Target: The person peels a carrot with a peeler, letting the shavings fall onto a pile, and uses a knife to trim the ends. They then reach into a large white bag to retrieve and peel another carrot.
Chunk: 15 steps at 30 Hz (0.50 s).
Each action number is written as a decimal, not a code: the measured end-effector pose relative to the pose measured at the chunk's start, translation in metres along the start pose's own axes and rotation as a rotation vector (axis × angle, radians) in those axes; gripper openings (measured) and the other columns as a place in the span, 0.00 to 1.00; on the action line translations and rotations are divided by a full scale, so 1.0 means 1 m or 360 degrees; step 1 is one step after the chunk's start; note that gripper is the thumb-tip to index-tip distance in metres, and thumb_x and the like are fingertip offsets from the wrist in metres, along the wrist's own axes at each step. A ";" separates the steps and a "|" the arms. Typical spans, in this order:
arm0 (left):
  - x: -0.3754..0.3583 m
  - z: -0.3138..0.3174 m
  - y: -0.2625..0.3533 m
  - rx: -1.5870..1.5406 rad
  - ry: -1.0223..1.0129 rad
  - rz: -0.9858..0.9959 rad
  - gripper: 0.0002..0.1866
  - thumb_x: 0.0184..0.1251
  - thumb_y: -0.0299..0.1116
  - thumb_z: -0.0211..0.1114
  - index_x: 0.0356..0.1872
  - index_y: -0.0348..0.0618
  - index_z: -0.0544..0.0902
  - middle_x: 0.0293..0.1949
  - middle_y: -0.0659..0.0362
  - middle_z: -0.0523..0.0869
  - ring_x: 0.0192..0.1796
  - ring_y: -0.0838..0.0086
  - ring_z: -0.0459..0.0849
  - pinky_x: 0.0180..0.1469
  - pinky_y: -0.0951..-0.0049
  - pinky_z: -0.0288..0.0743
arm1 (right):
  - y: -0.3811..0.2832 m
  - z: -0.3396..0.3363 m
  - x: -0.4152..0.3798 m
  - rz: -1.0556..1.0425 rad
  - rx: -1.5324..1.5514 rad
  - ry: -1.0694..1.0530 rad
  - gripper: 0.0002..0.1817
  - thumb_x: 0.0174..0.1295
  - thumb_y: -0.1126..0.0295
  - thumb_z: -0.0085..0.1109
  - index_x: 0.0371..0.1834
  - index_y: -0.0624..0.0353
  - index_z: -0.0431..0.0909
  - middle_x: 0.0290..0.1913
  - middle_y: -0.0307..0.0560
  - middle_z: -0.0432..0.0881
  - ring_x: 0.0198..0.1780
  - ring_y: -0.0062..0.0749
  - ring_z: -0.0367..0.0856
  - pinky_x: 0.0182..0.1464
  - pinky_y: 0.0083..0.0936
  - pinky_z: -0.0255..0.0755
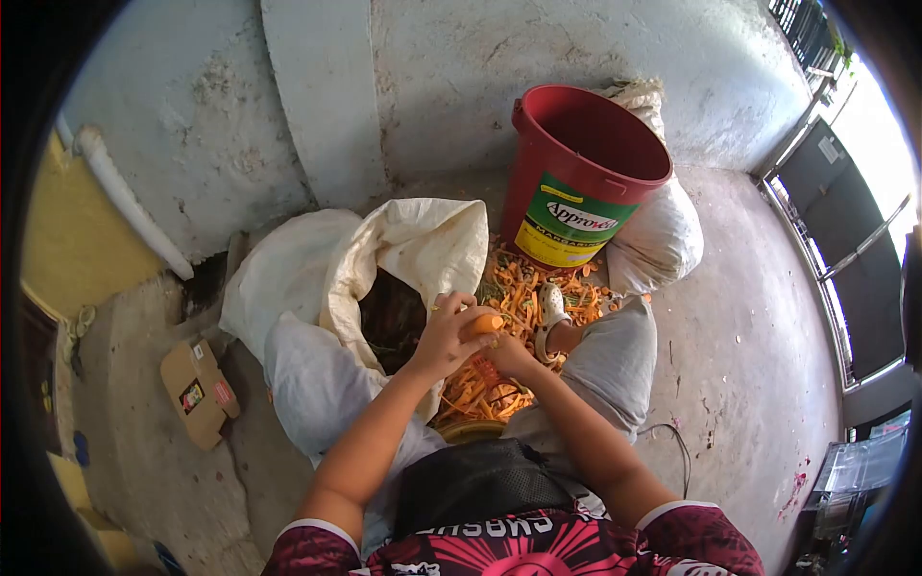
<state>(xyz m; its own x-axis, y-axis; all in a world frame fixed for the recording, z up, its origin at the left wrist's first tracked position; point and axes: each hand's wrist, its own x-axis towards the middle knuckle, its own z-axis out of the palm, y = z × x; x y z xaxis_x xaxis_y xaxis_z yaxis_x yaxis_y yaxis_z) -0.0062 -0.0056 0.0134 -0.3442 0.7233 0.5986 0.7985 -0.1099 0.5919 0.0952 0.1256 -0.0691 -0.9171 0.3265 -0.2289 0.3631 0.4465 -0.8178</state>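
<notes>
My left hand [449, 334] is wrapped round an orange carrot [486, 324], held above the scraps between my knees. Just to the right and lower, my right hand [509, 353] has its fingers curled close to the carrot's end; what they hold is too small to make out. Orange peelings [523, 286] with some green bits cover the floor beneath and beyond my hands. An open white sack [427, 230] stands to the left of my hands, with dark contents inside.
A tall red bucket [523, 182] stands on the peelings ahead, with a filled white sack [667, 240] behind it. A yellowish basin rim [471, 429] shows between my legs. Cardboard [199, 394] lies at left. A thin cable [684, 446] is on the floor at right.
</notes>
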 end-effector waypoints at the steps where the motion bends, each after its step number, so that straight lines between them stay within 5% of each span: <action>1: -0.001 0.000 0.003 0.0027 -0.0028 -0.0022 0.16 0.48 0.34 0.66 0.40 0.44 0.76 0.33 0.60 0.71 0.33 0.72 0.70 0.38 0.74 0.66 | 0.010 0.011 0.005 0.0002 0.0190 -0.0039 0.18 0.54 0.65 0.52 0.44 0.66 0.70 0.34 0.56 0.78 0.38 0.42 0.77 0.39 0.31 0.69; 7: -0.001 -0.009 0.011 -0.0825 -0.0078 -0.0445 0.15 0.49 0.26 0.64 0.41 0.41 0.77 0.37 0.59 0.72 0.41 0.75 0.73 0.41 0.78 0.68 | -0.007 0.002 0.001 0.0161 0.1323 -0.0316 0.13 0.58 0.71 0.47 0.45 0.65 0.69 0.33 0.46 0.77 0.36 0.28 0.77 0.38 0.21 0.70; 8: -0.007 -0.005 -0.011 -0.0747 -0.0084 -0.0308 0.15 0.52 0.25 0.61 0.43 0.39 0.75 0.39 0.58 0.74 0.40 0.77 0.74 0.39 0.79 0.69 | -0.023 -0.023 -0.008 0.0104 0.1539 -0.0395 0.13 0.59 0.72 0.47 0.46 0.65 0.69 0.34 0.45 0.77 0.36 0.27 0.77 0.38 0.20 0.70; 11: -0.009 -0.020 -0.009 -0.1128 -0.0329 -0.0988 0.16 0.55 0.26 0.59 0.46 0.37 0.73 0.38 0.56 0.76 0.36 0.75 0.76 0.37 0.79 0.71 | -0.032 -0.041 -0.014 0.0154 0.1757 -0.0015 0.11 0.61 0.73 0.45 0.46 0.64 0.69 0.37 0.43 0.75 0.35 0.23 0.75 0.38 0.17 0.70; 12: -0.012 -0.017 -0.012 -0.0936 -0.0379 -0.0915 0.18 0.56 0.28 0.59 0.49 0.36 0.70 0.35 0.56 0.79 0.32 0.75 0.77 0.36 0.78 0.71 | -0.033 -0.042 -0.015 0.0202 0.1749 0.0213 0.11 0.61 0.73 0.45 0.46 0.63 0.69 0.38 0.42 0.74 0.35 0.22 0.75 0.38 0.17 0.70; 15: -0.025 0.000 -0.019 -0.0629 -0.0548 -0.0815 0.22 0.52 0.33 0.62 0.48 0.34 0.69 0.37 0.53 0.77 0.33 0.72 0.78 0.37 0.73 0.72 | -0.036 -0.037 -0.018 0.0016 0.1680 0.0174 0.11 0.62 0.73 0.45 0.45 0.62 0.69 0.39 0.40 0.73 0.36 0.19 0.74 0.38 0.16 0.70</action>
<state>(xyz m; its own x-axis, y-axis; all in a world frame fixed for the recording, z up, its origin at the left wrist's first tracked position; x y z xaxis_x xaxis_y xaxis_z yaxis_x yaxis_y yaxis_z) -0.0126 -0.0218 -0.0129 -0.3999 0.9161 0.0296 0.3188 0.1087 0.9416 0.1049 0.1348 -0.0161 -0.8759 0.4226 -0.2327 -0.0045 -0.4895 -0.8720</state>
